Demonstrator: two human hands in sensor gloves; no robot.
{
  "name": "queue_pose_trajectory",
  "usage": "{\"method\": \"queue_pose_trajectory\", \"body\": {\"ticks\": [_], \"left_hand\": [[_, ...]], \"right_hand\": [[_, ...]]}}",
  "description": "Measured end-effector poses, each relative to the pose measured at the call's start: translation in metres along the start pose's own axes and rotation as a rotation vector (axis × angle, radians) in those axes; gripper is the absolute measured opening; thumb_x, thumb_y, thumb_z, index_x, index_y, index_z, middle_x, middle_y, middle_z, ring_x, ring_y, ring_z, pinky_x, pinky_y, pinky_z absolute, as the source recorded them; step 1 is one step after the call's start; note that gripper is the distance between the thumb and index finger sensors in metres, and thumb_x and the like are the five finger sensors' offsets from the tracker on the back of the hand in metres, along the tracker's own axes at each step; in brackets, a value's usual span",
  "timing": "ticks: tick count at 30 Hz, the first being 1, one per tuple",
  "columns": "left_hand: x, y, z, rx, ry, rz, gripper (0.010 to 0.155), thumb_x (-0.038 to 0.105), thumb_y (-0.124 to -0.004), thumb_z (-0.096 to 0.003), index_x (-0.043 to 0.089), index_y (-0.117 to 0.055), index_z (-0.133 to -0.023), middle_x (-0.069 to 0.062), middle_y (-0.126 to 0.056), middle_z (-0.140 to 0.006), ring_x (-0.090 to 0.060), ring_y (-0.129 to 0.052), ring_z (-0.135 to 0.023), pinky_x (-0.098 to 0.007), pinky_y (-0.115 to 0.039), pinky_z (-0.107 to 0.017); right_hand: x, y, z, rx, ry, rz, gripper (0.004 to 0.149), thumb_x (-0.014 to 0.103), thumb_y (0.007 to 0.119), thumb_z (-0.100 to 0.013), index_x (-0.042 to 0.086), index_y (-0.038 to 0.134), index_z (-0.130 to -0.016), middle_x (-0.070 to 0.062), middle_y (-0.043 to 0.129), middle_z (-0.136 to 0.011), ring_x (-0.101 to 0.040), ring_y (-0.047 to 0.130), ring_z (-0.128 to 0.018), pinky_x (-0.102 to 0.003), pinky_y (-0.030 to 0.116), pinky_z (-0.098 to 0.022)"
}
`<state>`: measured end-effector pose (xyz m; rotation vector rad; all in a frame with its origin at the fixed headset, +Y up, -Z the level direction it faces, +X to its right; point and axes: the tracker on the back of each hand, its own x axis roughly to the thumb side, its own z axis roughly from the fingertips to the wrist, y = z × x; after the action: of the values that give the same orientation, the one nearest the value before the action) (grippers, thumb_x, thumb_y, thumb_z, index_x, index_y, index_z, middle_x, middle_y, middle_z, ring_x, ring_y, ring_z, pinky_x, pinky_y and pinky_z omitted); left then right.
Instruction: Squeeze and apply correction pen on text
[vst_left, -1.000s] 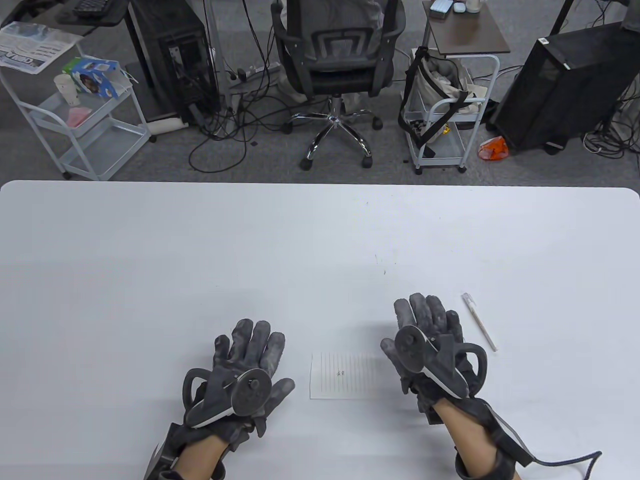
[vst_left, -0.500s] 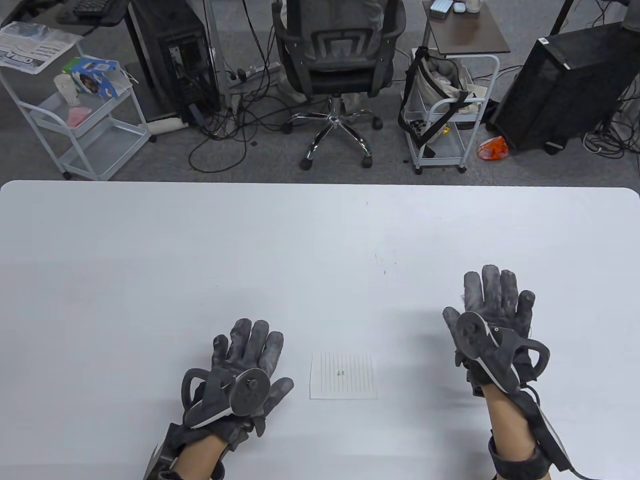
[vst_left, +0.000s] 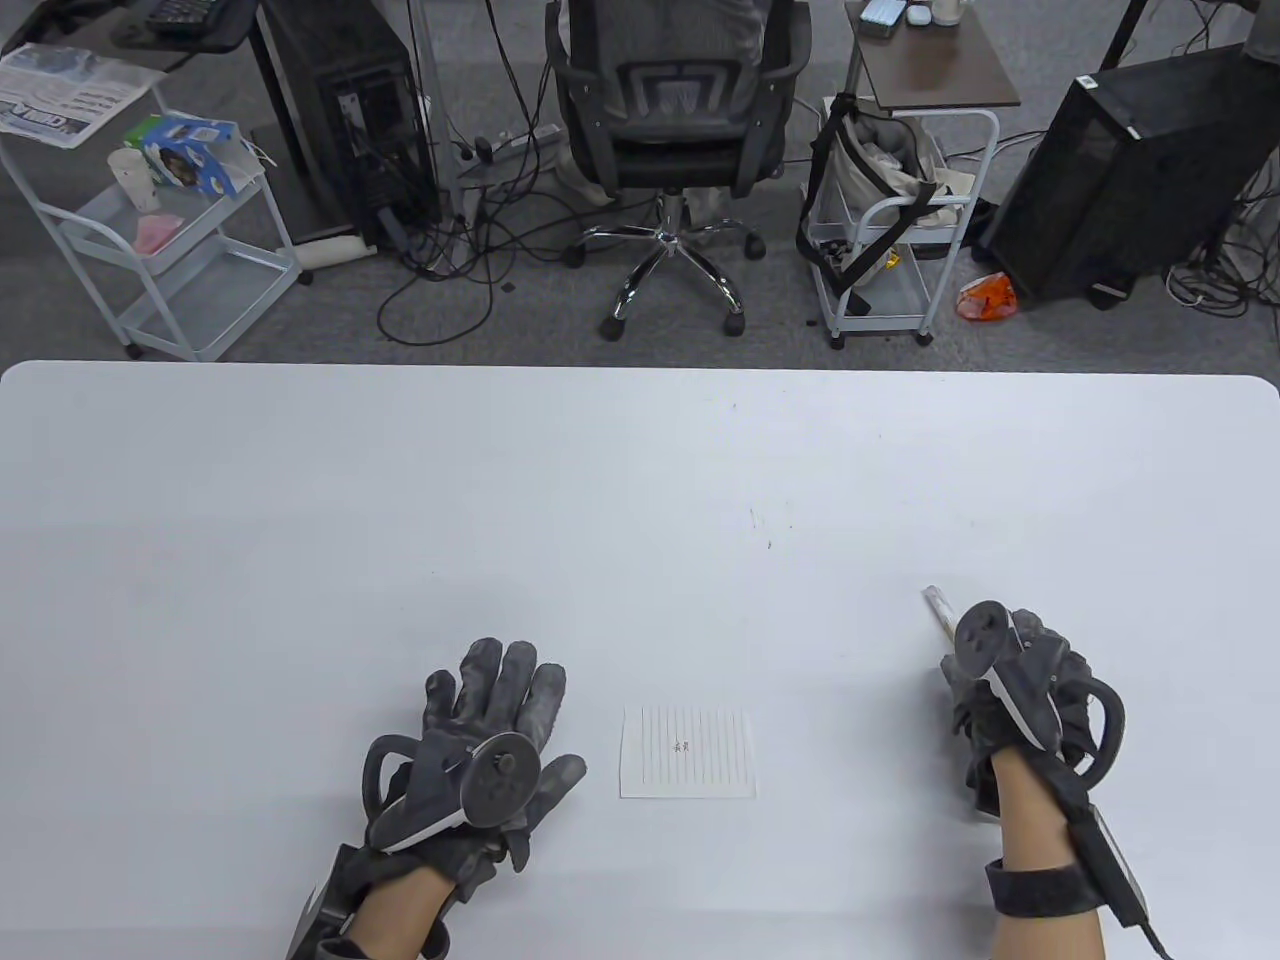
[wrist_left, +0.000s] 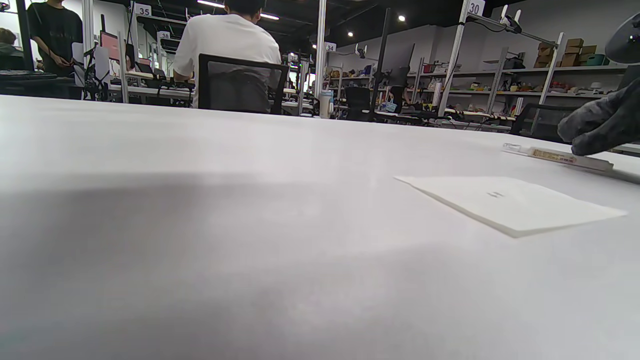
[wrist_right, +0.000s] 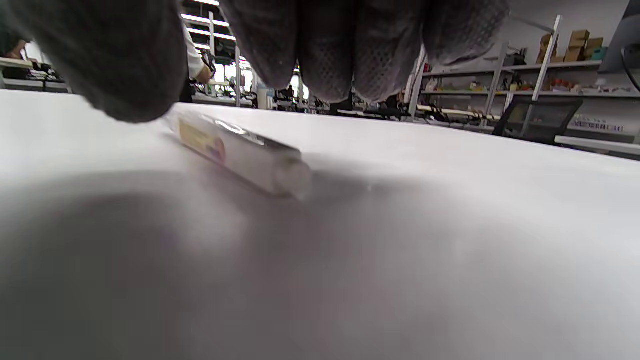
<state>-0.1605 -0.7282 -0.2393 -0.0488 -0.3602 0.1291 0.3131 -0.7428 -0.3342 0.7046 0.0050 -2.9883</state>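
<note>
R hand (vst_left: 1015, 690) curled over correction pen (vst_left: 937, 603), fingertips (wrist_left: 590, 145) touching it; firm grip can't tell. L hand (vst_left: 480, 760) flat, released on table (vst_left: 640, 470). Pen lies flat, yellowish label; paper (vst_left: 687, 752) w/ small text nearby.

grey carpet floor (vst_left: 150, 400), black office chair (vst_left: 675, 110), white wire carts (vst_left: 170, 240), tangled cables (vst_left: 470, 230).

Between the paper (vst_left: 688, 753) and the correction pen (vst_left: 936, 603) lies bare bench (vst_left: 640, 480) (likewise the far half); only those two lie low.
</note>
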Motion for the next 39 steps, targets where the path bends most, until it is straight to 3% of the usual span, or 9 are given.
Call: {"method": "queue_pose_trajectory", "body": {"ticks": [9,17,28,33,37,39], "left_hand": [[0.0,-0.001,-0.001,-0.015,0.0,0.001,0.084,0.071,-0.053,-0.0418,0.026,-0.032,-0.109,-0.008,-0.028,-0.12,-0.044,-0.028,-0.111,-0.071,-0.037,-0.071],[0.0,-0.001,-0.001,-0.018,0.003,0.004,0.084,0.071,-0.053,-0.0418,0.026,-0.032,-0.109,-0.008,-0.029,-0.12,-0.044,-0.028,-0.111,-0.071,-0.037,-0.071],[0.001,0.0,0.0,-0.001,-0.006,0.003,0.084,0.071,-0.054,-0.0418,0.026,-0.032,-0.109,-0.008,-0.029,-0.12,-0.044,-0.028,-0.111,-0.071,-0.037,-0.071],[0.002,0.0,0.0,0.008,-0.009,-0.004,0.084,0.071,-0.054,-0.0418,0.026,-0.032,-0.109,-0.008,-0.029,-0.12,-0.044,-0.028,-0.111,-0.071,-0.037,-0.071],[0.003,0.0,0.0,0.006,-0.011,-0.009,0.084,0.071,-0.054,-0.0418,0.026,-0.033,-0.109,-0.008,-0.03,-0.12,-0.043,-0.029,-0.111,-0.07,-0.037,-0.071],[0.004,0.0,0.001,0.015,-0.015,-0.013,0.083,0.07,-0.054,-0.0419,0.026,-0.033,-0.109,-0.008,-0.03,-0.12,-0.043,-0.029,-0.111,-0.07,-0.037,-0.072]], "right_hand": [[0.0,0.008,-0.003,0.023,0.032,-0.019,0.048,0.043,0.089,-0.037,0.026,0.081,-0.081,0.0,0.094,-0.078,-0.027,0.094,-0.067,-0.048,0.076,-0.06],[0.01,-0.005,0.005,-0.034,-0.044,-0.005,0.046,0.042,0.089,-0.036,0.024,0.083,-0.078,-0.001,0.097,-0.07,-0.026,0.097,-0.058,-0.048,0.079,-0.056],[0.046,-0.065,0.054,-0.332,-0.365,-0.263,0.046,0.045,0.091,-0.035,0.022,0.086,-0.074,-0.001,0.1,-0.064,-0.027,0.1,-0.05,-0.049,0.082,-0.052],[0.061,-0.083,0.087,-0.45,-0.54,-0.281,0.046,0.045,0.091,-0.036,0.023,0.086,-0.075,-0.001,0.099,-0.065,-0.026,0.099,-0.051,-0.048,0.082,-0.053],[0.076,-0.088,0.109,-0.502,-0.706,-0.267,0.045,0.045,0.091,-0.036,0.023,0.085,-0.075,0.0,0.099,-0.065,-0.026,0.099,-0.052,-0.048,0.082,-0.053],[0.085,-0.088,0.118,-0.474,-0.823,-0.294,0.045,0.045,0.09,-0.036,0.024,0.085,-0.075,0.0,0.099,-0.065,-0.026,0.099,-0.052,-0.048,0.082,-0.053]]}}
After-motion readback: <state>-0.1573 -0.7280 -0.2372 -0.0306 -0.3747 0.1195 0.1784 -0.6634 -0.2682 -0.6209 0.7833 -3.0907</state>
